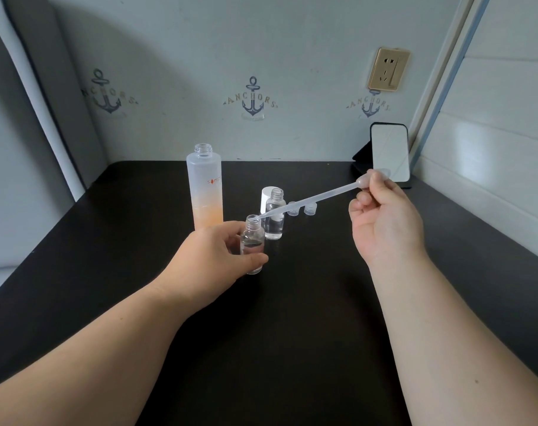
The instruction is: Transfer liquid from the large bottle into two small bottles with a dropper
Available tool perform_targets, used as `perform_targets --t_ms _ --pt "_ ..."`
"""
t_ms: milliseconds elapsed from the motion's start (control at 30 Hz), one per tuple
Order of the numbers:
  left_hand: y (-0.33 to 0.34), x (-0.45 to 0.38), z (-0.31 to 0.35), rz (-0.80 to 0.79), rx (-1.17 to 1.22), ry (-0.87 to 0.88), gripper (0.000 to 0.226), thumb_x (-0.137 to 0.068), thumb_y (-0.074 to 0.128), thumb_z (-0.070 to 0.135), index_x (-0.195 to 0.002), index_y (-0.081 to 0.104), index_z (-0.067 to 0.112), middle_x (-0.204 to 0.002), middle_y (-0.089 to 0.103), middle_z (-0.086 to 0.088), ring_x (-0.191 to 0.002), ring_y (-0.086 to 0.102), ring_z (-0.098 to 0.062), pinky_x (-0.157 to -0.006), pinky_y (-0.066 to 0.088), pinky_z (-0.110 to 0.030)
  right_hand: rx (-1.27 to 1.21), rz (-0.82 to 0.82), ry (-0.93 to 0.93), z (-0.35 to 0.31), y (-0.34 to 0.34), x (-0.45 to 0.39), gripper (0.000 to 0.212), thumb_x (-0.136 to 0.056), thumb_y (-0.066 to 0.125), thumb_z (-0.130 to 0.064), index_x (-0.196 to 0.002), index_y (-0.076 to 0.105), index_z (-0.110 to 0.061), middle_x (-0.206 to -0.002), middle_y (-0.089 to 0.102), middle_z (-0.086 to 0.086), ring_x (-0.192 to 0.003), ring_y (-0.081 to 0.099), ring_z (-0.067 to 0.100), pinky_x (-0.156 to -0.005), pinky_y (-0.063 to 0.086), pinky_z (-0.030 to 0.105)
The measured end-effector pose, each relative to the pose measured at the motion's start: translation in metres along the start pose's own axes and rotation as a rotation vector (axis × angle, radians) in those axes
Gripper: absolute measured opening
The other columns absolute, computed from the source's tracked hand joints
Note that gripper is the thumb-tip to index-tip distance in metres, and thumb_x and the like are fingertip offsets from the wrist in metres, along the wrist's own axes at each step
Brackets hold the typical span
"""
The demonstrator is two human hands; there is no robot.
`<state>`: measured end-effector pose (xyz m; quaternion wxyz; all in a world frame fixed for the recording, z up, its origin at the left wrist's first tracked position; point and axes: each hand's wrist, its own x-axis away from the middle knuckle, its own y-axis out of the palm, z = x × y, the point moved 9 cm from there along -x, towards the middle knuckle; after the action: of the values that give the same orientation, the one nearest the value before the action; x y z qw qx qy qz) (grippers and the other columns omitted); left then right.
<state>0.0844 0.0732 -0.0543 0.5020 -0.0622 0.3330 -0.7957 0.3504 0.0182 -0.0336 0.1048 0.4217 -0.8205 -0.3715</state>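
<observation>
A tall frosted large bottle (204,186) stands uncapped on the dark table (292,302), orange liquid in its lower part. My left hand (210,261) grips a small clear bottle (253,245) standing on the table, some liquid inside. My right hand (384,219) pinches the bulb of a long translucent dropper (310,199), which slants down to the left with its tip at the mouth of the held bottle. A second small clear bottle (275,218), partly filled, stands just behind.
A white cap (266,199) sits behind the second small bottle, and two small clear caps (301,208) lie to its right. A phone on a stand (389,152) leans at the back right corner. Walls close the table at the back and right.
</observation>
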Motion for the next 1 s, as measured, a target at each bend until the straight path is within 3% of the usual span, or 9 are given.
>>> perform_targets --t_ms 167,300,467,733,900,1000 --pt "-0.001 -0.001 0.0 0.037 -0.026 0.015 0.019 -0.08 0.081 0.04 -0.088 0.066 0.048 -0.079 0.066 0.034 -0.075 0.061 0.012 -0.058 0.042 -0.005 -0.032 0.061 0.028 0.003 -0.005 0.002 0.007 -0.098 0.063 -0.01 -0.098 0.07 -0.008 -0.078 0.07 0.003 -0.061 0.056 0.011 -0.061 0.047 0.02" --pt "-0.001 -0.002 0.002 0.055 -0.092 0.022 0.019 -0.083 0.078 0.044 -0.088 0.062 0.051 -0.088 0.059 0.044 -0.084 0.055 0.018 -0.056 0.04 -0.007 -0.056 0.114 0.044 0.003 -0.009 0.004 0.008 -0.097 0.065 -0.012 -0.103 0.068 -0.007 -0.076 0.069 0.002 -0.061 0.058 0.011 -0.06 0.048 0.021" --pt "-0.001 -0.004 0.002 0.109 -0.145 0.006 0.016 -0.083 0.078 0.046 -0.088 0.063 0.044 -0.085 0.065 0.024 -0.086 0.054 0.016 -0.059 0.037 -0.009 -0.097 0.157 0.073 0.003 -0.013 0.008 0.011 -0.097 0.065 -0.013 -0.089 0.07 -0.008 -0.077 0.071 0.001 -0.062 0.062 0.011 -0.063 0.049 0.02" --pt "-0.005 -0.005 -0.001 0.245 -0.203 -0.049 0.019 -0.084 0.077 0.044 -0.098 0.069 0.033 -0.085 0.06 0.027 -0.076 0.056 0.006 -0.061 0.035 -0.01 -0.127 0.248 0.115 0.011 -0.019 0.014 0.005 -0.095 0.062 -0.006 -0.096 0.067 -0.008 -0.078 0.07 0.004 -0.063 0.068 0.015 -0.062 0.053 0.023" --pt "-0.005 -0.008 0.0 0.259 -0.207 -0.059 0.019 -0.086 0.076 0.041 -0.102 0.07 0.034 -0.083 0.057 0.03 -0.078 0.054 0.008 -0.064 0.036 -0.01 -0.134 0.26 0.11 0.012 -0.019 0.015 0.026 -0.09 0.061 0.0 -0.115 0.064 -0.007 -0.071 0.072 0.006 -0.063 0.07 0.019 -0.063 0.055 0.025" --pt "-0.004 -0.007 0.002 0.244 -0.216 -0.074 0.012 -0.087 0.075 0.042 -0.094 0.069 0.035 -0.081 0.057 0.03 -0.074 0.055 0.007 -0.064 0.039 -0.012 -0.108 0.272 0.124 0.014 -0.021 0.017 0.028 -0.089 0.06 0.0 -0.114 0.066 -0.01 -0.07 0.074 0.005 -0.064 0.072 0.019 -0.063 0.056 0.025"
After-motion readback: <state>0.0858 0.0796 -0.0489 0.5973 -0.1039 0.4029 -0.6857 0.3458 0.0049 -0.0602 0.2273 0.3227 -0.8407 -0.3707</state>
